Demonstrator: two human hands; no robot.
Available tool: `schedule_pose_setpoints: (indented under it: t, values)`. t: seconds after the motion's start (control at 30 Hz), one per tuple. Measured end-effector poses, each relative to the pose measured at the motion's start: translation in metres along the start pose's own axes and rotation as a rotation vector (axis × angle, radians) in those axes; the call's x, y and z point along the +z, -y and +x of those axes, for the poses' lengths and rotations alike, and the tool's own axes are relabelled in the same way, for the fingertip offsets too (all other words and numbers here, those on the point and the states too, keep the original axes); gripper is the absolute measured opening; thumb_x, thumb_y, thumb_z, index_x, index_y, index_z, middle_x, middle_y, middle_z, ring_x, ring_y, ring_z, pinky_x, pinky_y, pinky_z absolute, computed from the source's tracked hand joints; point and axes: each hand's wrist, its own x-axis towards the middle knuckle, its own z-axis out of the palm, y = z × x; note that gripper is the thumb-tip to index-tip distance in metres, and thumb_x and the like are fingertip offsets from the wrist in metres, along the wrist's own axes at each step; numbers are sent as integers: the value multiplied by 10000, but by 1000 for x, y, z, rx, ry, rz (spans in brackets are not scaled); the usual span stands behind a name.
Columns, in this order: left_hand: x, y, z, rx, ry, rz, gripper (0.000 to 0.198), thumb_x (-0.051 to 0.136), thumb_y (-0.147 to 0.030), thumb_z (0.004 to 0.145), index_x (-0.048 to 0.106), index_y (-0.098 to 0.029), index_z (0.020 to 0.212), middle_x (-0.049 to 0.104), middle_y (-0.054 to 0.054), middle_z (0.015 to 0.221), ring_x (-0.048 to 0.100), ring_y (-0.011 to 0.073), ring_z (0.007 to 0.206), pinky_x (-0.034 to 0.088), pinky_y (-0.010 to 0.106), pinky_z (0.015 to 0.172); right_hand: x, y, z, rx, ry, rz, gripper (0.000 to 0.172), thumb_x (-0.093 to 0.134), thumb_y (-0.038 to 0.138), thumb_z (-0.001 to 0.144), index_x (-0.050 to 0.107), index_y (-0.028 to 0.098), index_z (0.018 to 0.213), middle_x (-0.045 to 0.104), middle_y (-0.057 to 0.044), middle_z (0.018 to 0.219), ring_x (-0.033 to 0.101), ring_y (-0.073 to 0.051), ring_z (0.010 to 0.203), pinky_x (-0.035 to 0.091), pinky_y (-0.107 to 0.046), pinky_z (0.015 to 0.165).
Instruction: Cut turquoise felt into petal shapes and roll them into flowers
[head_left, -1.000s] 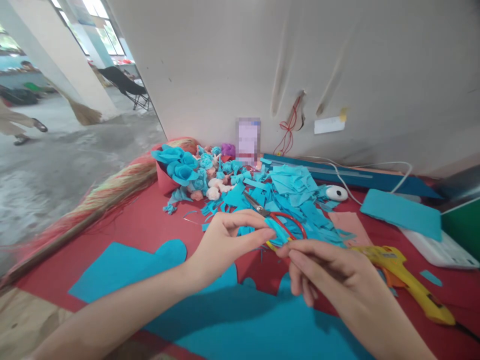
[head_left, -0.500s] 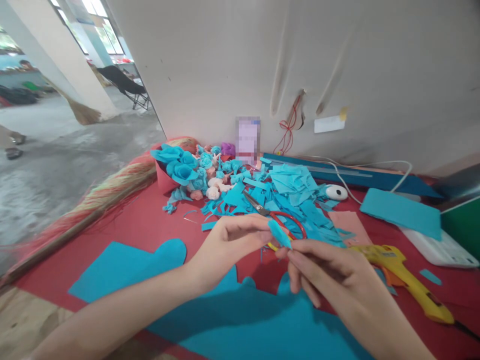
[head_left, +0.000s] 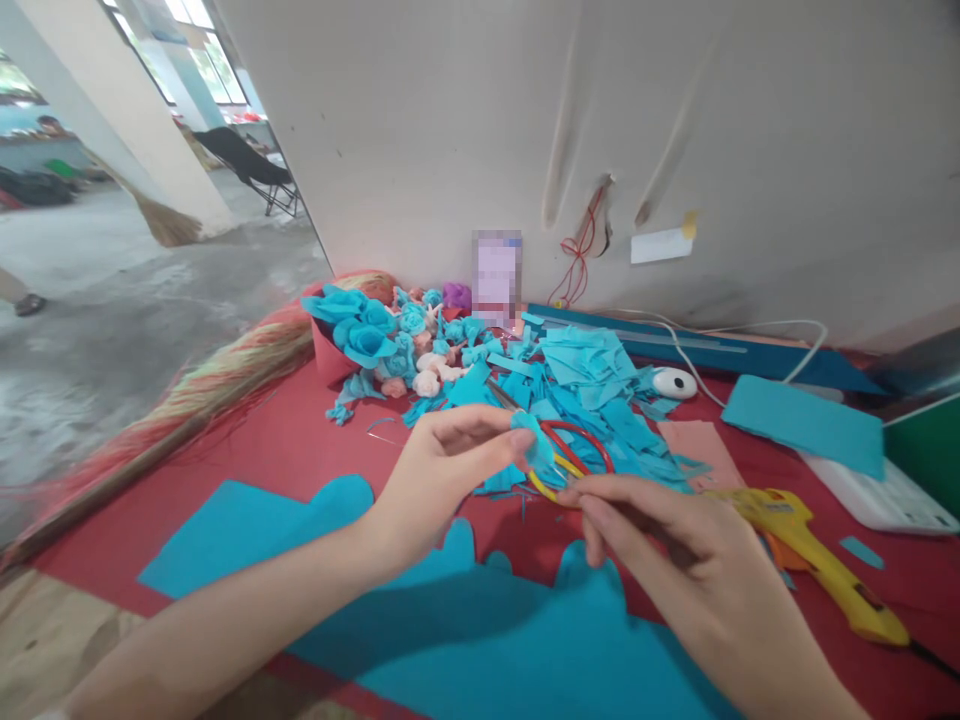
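Between the thumb and fingers of my left hand (head_left: 450, 470) is a small blue paper piece (head_left: 534, 440), its lower right end narrowing toward my other hand. My right hand (head_left: 645, 530) pinches at that lower tip, thumb against forefinger; the exact grip there is too small to make out. Just behind the fingers lie scissors with red and yellow handles (head_left: 577, 432). Large blue sheets with rounded edges (head_left: 480, 640) lie below my hands on the red table cover (head_left: 277, 430).
Blue paper scraps (head_left: 592, 370) and crepe flowers (head_left: 412, 350) are heaped at the back. A yellow glue gun (head_left: 832, 570) lies at the right, near a stack of blue paper (head_left: 806, 425). A broom (head_left: 210, 400) runs along the left edge.
The blue piece has moved slightly left and tilted, with my left fingers now over its upper part. My hands are a little farther apart.
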Motion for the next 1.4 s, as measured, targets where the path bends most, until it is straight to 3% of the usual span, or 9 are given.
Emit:
schedule_pose_setpoints:
  t: [0.13, 0.37, 0.5, 0.7, 0.9, 1.1, 1.2, 1.3, 1.4]
  values:
    - [-1, 4, 0, -1, -19, 3, 131, 717, -291, 635, 644, -182, 630, 608, -28, 605, 536, 105, 615, 432, 230, 625, 3, -1, -1, -16, -36, -7, 151, 459, 217, 823, 609, 203, 805, 560, 45, 469, 436, -73, 349, 347, -167, 331]
    - [2, 6, -5, 6, -8, 52, 80, 726, -227, 615, 662, -190, 646, 655, -10, 697, 581, 141, 765, 449, 234, 719, 10, 3, -3, 165, -37, 167, 146, 437, 283, 829, 566, 218, 853, 521, 44, 472, 383, -78, 367, 306, -177, 332]
    - [5, 1, -6, 17, 42, 64, 55, 705, -171, 620, 653, -184, 635, 647, -17, 695, 575, 124, 765, 447, 212, 720, 11, 2, -2, 144, -15, 197, 143, 431, 275, 842, 562, 219, 841, 506, 47, 478, 371, -76, 368, 305, -184, 337]
    - [3, 5, -6, 22, 62, 158, 111, 717, -222, 618, 631, -182, 677, 634, -19, 712, 556, 120, 719, 431, 246, 747, 13, -2, -4, 122, -85, 147, 134, 450, 264, 838, 555, 215, 770, 492, 51, 483, 358, -67, 372, 302, -184, 350]
    - [-3, 1, -3, 73, 98, 270, 84, 707, -253, 641, 659, -194, 678, 635, -17, 714, 558, 137, 743, 430, 265, 755, 10, -7, -4, 53, -69, 132, 129, 442, 240, 837, 556, 219, 782, 486, 54, 467, 398, -76, 386, 319, -180, 364]
    - [-8, -7, 3, 215, 117, 301, 30, 666, -218, 701, 688, -222, 681, 649, -35, 699, 567, 111, 725, 439, 232, 756, 8, 3, -4, 155, -123, 138, 150, 452, 250, 803, 579, 222, 728, 484, 46, 472, 423, -93, 432, 354, -202, 429]
    - [-8, -8, 3, 207, 114, 264, 26, 655, -225, 716, 680, -224, 722, 667, -33, 757, 590, 116, 763, 450, 223, 756, 8, 5, -5, 196, -131, 154, 144, 457, 275, 796, 580, 226, 740, 478, 48, 467, 401, -93, 421, 334, -206, 413]
    - [-6, -11, 2, 169, 185, 291, 88, 663, -224, 704, 691, -225, 787, 684, -18, 813, 601, 141, 825, 453, 236, 780, 8, 5, -5, 227, -105, 163, 152, 453, 288, 796, 577, 231, 729, 469, 49, 465, 397, -94, 419, 311, -206, 395]
    - [-4, -12, 2, 153, 213, 335, 76, 678, -203, 677, 712, -220, 742, 694, -7, 793, 599, 162, 853, 435, 261, 838, 8, 5, -4, 215, -85, 186, 164, 449, 281, 799, 560, 228, 690, 463, 53, 460, 417, -92, 428, 324, -206, 419]
